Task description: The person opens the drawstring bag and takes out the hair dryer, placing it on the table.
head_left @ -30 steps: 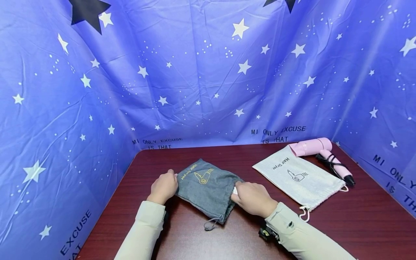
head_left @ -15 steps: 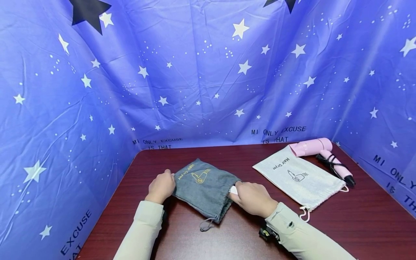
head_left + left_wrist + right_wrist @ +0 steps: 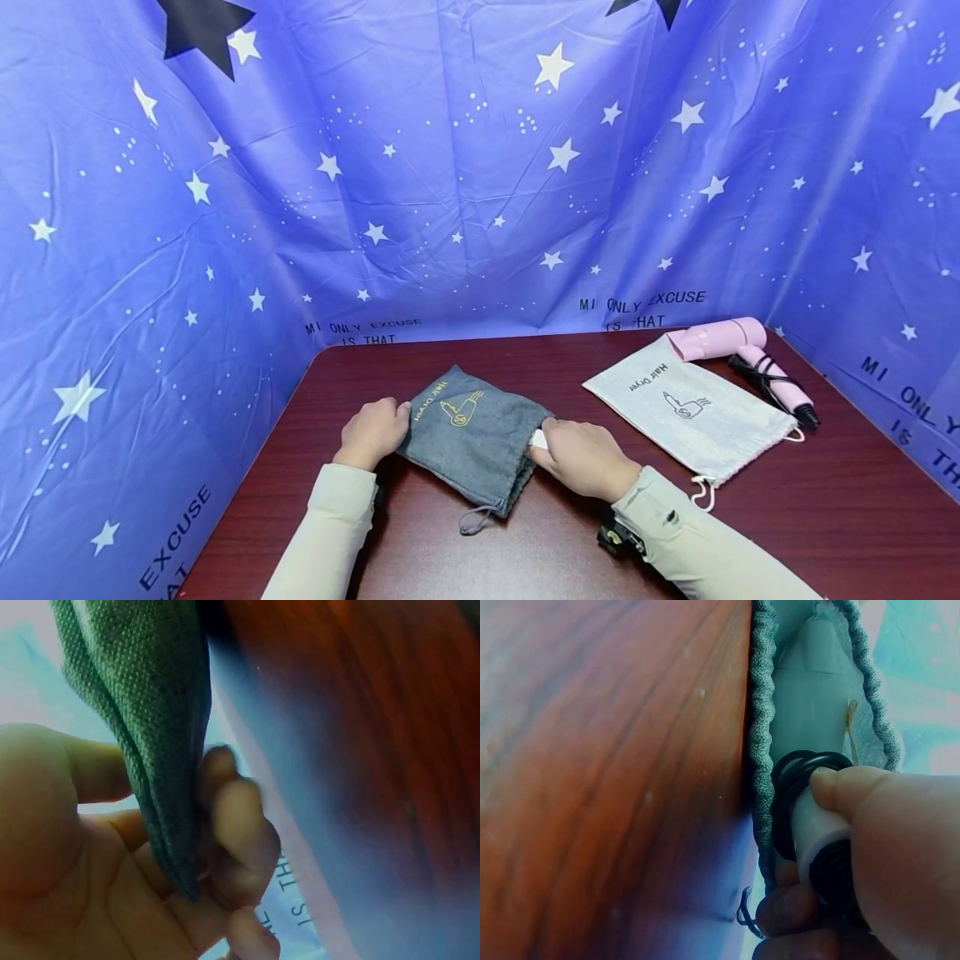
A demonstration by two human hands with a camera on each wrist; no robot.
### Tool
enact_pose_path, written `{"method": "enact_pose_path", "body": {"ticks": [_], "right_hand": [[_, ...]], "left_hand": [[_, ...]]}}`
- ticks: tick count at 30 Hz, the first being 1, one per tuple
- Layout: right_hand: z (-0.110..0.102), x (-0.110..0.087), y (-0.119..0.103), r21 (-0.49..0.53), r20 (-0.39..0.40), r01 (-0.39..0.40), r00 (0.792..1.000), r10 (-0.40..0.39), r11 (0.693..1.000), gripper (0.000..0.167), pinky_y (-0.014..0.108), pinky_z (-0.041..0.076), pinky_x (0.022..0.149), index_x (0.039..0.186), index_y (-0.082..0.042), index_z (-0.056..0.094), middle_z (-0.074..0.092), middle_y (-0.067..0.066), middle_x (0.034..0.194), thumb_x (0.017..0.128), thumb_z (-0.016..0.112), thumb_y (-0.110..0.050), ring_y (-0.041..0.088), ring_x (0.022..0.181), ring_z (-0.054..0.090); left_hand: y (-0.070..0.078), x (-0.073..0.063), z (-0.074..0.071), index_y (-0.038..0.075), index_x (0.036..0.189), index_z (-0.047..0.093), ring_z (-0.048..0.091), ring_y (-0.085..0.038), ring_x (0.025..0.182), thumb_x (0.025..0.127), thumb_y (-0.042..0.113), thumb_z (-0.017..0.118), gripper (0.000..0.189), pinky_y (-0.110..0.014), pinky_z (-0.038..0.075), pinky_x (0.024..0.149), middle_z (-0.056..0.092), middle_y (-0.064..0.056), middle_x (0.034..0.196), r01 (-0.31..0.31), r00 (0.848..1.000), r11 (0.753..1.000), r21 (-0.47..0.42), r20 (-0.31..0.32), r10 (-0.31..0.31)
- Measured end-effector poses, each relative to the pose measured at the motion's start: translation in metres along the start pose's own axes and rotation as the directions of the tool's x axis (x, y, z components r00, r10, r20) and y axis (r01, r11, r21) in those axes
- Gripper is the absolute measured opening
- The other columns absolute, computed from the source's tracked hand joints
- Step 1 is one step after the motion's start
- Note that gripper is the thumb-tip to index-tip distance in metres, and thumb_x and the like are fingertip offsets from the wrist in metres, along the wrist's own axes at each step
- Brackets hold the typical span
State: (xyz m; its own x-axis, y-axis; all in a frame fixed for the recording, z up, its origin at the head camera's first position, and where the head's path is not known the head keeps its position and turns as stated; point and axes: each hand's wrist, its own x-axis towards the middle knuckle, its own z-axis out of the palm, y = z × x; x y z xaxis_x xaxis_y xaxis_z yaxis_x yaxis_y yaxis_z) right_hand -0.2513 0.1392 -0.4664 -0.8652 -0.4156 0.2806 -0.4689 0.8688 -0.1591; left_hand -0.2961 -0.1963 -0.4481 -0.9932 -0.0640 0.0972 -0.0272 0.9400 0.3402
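A grey drawstring bag (image 3: 480, 450) printed "Hair Dryer" in yellow lies in front of me at table height. My left hand (image 3: 373, 432) grips its closed end; in the left wrist view the cloth corner (image 3: 161, 750) sits between thumb and curled fingers. At the bag's mouth, my right hand (image 3: 588, 458) holds the handle of a pale hair dryer (image 3: 810, 712), with a black cord (image 3: 784, 795) wound round it. The dryer's body is inside the bag. In the head view only a white bit of it shows beside my right hand.
At the right lies a white drawstring bag (image 3: 678, 417), also printed "Hair Dryer". A pink hair dryer (image 3: 720, 340) with a black cord touches its far edge. The dark red table (image 3: 480, 567) is enclosed by a blue star-patterned cloth (image 3: 450, 167).
The grey bag has shifted slightly left, together with my left hand. A little more white shows at the bag's mouth than one second ago. My right hand has hardly moved.
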Motion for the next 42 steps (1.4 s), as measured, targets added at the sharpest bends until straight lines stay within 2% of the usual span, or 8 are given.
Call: {"method": "enact_pose_path", "body": {"ticks": [6,9,12,17,24,35,42], "right_hand": [[0.002,-0.001,0.000,-0.001,-0.018,0.031,0.999,-0.031,1.000,0.031,0.041,0.043,0.049,0.080,-0.020,0.051,0.045,-0.010,0.064,0.095,0.066,-0.043,0.017,0.057,0.057],[0.002,0.000,0.000,-0.002,-0.016,0.043,0.999,-0.043,0.999,0.032,0.041,0.043,0.049,0.079,-0.021,0.051,0.044,-0.010,0.063,0.095,0.066,-0.044,0.016,0.057,0.056],[0.003,0.001,0.001,-0.001,-0.012,0.043,0.999,-0.043,0.999,0.032,0.040,0.042,0.049,0.078,-0.022,0.050,0.044,-0.011,0.063,0.095,0.066,-0.044,0.016,0.056,0.056],[0.003,0.001,0.001,-0.003,-0.006,0.045,0.999,-0.045,0.999,0.032,0.039,0.042,0.048,0.078,-0.023,0.050,0.044,-0.011,0.064,0.095,0.065,-0.045,0.014,0.056,0.055],[0.002,0.001,0.002,-0.004,0.002,0.054,0.999,-0.054,0.999,0.033,0.038,0.041,0.048,0.082,-0.021,0.052,0.045,-0.010,0.064,0.097,0.065,-0.048,0.014,0.056,0.055],[0.003,0.001,0.004,0.020,0.013,0.044,0.999,-0.044,0.999,0.041,0.036,0.038,0.048,0.082,-0.022,0.053,0.044,-0.011,0.064,0.099,0.060,-0.059,0.010,0.055,0.050],[0.003,0.001,0.003,0.014,0.009,0.042,0.999,-0.042,0.999,0.040,0.035,0.037,0.047,0.081,-0.023,0.053,0.044,-0.011,0.065,0.098,0.062,-0.058,0.010,0.055,0.050]], "left_hand": [[0.004,0.001,0.004,0.006,0.099,0.071,0.070,-0.040,0.105,0.107,0.038,0.046,0.041,-0.062,0.046,0.088,0.074,-0.022,0.113,-0.021,1.000,1.000,0.006,-0.011,0.021],[0.005,0.000,0.003,0.008,0.096,0.070,0.070,-0.039,0.104,0.107,0.035,0.046,0.038,-0.062,0.046,0.088,0.075,-0.021,0.110,-0.035,0.999,0.999,0.003,-0.021,0.035],[0.005,-0.002,0.000,0.007,0.096,0.067,0.071,-0.040,0.099,0.107,0.031,0.049,0.033,-0.062,0.050,0.085,0.074,-0.022,0.106,-0.054,0.998,0.999,0.001,-0.036,0.054],[0.005,-0.003,-0.002,0.004,0.098,0.060,0.072,-0.041,0.089,0.107,0.027,0.049,0.027,-0.056,0.053,0.073,0.073,-0.025,0.100,-0.069,0.997,0.998,-0.007,-0.035,0.069],[0.004,-0.003,-0.003,0.000,0.101,0.055,0.071,-0.045,0.088,0.108,0.026,0.044,0.029,-0.058,0.053,0.070,0.071,-0.030,0.104,-0.037,0.999,0.999,-0.025,-0.036,0.036],[0.001,-0.003,-0.005,-0.003,0.104,0.054,0.070,-0.046,0.088,0.109,0.026,0.042,0.031,-0.059,0.053,0.071,0.070,-0.032,0.104,-0.020,0.999,0.999,-0.040,-0.040,0.018],[-0.001,-0.003,-0.007,-0.003,0.107,0.053,0.070,-0.047,0.090,0.109,0.026,0.042,0.032,-0.060,0.054,0.073,0.070,-0.033,0.105,-0.001,0.999,0.999,-0.040,-0.039,-0.001]]}}
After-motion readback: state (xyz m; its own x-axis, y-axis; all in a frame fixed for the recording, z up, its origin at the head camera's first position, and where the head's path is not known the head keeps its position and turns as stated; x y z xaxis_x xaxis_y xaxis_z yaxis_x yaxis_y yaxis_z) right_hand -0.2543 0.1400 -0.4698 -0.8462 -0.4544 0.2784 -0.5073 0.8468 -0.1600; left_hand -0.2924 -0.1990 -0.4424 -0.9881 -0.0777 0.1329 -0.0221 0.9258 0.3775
